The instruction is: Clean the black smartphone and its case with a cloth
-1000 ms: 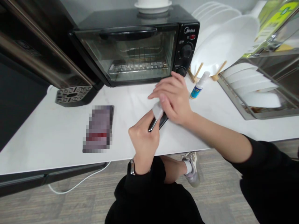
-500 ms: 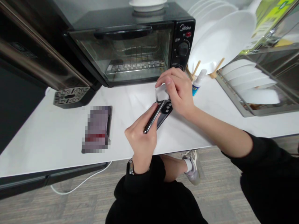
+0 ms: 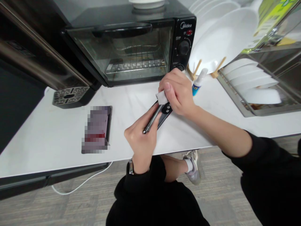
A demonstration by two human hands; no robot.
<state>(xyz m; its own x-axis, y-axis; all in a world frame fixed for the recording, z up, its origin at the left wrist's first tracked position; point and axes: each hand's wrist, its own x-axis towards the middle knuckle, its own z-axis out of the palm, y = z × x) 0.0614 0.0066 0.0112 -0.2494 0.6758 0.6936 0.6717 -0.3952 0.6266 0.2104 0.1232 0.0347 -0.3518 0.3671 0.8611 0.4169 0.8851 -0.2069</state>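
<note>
My left hand (image 3: 143,131) is closed around a dark smartphone (image 3: 162,118), gripping it by its sides. The phone is turned on edge, its camera bump facing right. In my right hand (image 3: 177,91) a small white cloth or wipe (image 3: 162,97) is pinched between thumb and bent fingers. The cloth lies against the phone's upper end and hides part of it. Just beyond my right hand stands a small spray bottle (image 3: 197,85) with a blue label and a clear cap.
A black toaster oven (image 3: 131,53) stands behind my hands. White plates (image 3: 221,44) lean in a wooden rack at right, beside a sink (image 3: 244,110) holding more dishes. A blurred-out flat item (image 3: 96,128) lies on the counter (image 3: 58,135), near a machine's drip tray (image 3: 70,95).
The white cloth has come down onto the phone's upper end as my right hand's fingers curled in closer. The phone stays in my left hand; the view has shifted slightly.
</note>
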